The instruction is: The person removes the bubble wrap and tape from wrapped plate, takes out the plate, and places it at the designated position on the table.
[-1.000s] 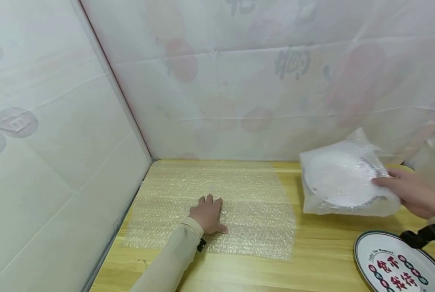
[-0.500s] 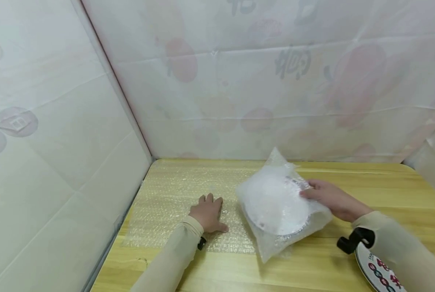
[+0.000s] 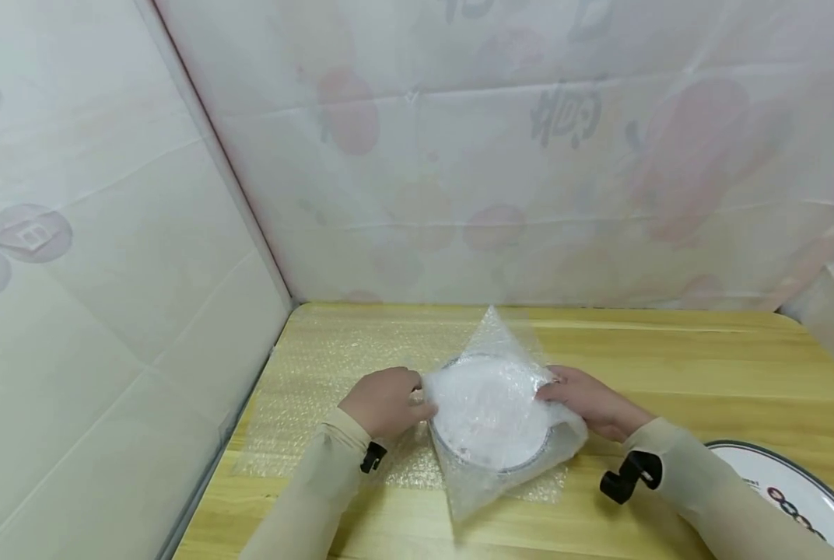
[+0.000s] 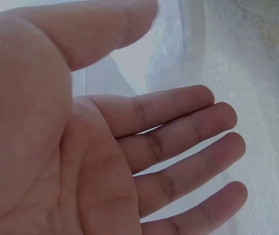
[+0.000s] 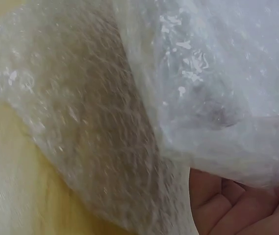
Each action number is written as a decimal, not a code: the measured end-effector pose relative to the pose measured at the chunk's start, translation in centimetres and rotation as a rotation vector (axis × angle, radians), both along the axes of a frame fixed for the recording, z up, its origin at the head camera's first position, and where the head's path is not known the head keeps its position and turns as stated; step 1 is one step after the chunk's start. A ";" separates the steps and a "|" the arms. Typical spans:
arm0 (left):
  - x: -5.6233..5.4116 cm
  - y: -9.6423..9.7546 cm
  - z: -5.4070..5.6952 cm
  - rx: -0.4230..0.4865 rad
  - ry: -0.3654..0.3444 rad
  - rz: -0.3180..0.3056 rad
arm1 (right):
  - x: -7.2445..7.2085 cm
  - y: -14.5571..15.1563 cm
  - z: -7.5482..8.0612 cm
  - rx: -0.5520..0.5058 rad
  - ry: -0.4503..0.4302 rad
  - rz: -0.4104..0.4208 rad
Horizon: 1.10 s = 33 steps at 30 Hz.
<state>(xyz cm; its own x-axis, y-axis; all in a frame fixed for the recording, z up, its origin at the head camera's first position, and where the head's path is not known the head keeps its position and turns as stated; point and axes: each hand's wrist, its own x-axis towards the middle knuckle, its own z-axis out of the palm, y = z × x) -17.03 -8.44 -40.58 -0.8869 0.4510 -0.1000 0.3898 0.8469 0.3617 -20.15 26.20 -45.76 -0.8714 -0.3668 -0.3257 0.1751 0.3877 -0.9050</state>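
A round white plate wrapped in bubble wrap is held over the left-middle of the table, with pointed corners of wrap sticking out. My right hand grips its right edge, thumb on top; the right wrist view shows curled fingers under the wrap. At its left edge is my left hand. In the left wrist view that hand's fingers are nearly straight, with the thumb apart from them. Beneath lies a flat sheet of bubble wrap, partly hidden by the wrapped plate and my left hand.
A bare plate with a dark rim and printed pattern lies at the right front, partly behind my right sleeve. The wooden table meets fabric walls at the back and left.
My right hand has carried the wrapped plate from the right side leftward over the bubble wrap sheet. My left hand has lifted off the sheet and come to the wrapped plate's left edge.
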 end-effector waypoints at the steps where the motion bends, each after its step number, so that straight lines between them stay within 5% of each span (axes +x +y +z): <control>1: 0.0 0.0 0.0 0.000 -0.003 0.017 | 0.2 -0.3 -0.1 -0.005 0.005 -0.010; 10: -0.2 0.5 -1.4 -0.084 -0.029 0.173 | 1.2 -3.6 -0.2 -0.070 0.055 0.044; 13: -0.3 0.7 -2.3 -0.111 -0.032 0.208 | 1.2 -4.0 -0.3 -0.014 0.113 0.054; 20: -0.2 1.5 -3.2 -0.112 -0.006 0.250 | 1.0 -3.7 1.1 0.320 0.392 0.056; 25: 0.3 2.0 -2.8 -0.112 -0.003 0.261 | 1.5 -3.6 4.4 0.347 0.600 0.043; 29: 0.5 2.1 -2.6 -0.116 -0.002 0.261 | 2.4 -4.2 6.2 0.378 0.696 0.171; 33: 0.6 2.2 -2.4 -0.130 -0.009 0.250 | 3.3 -5.0 6.0 0.494 0.713 0.329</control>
<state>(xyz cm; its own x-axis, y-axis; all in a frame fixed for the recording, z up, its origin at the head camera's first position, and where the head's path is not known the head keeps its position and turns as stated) -16.43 -6.20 -42.99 -0.9677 0.2015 -0.1516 0.1604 0.9558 0.2462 -16.85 21.19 -39.74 -0.8023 -0.5937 0.0616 -0.5466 0.6893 -0.4755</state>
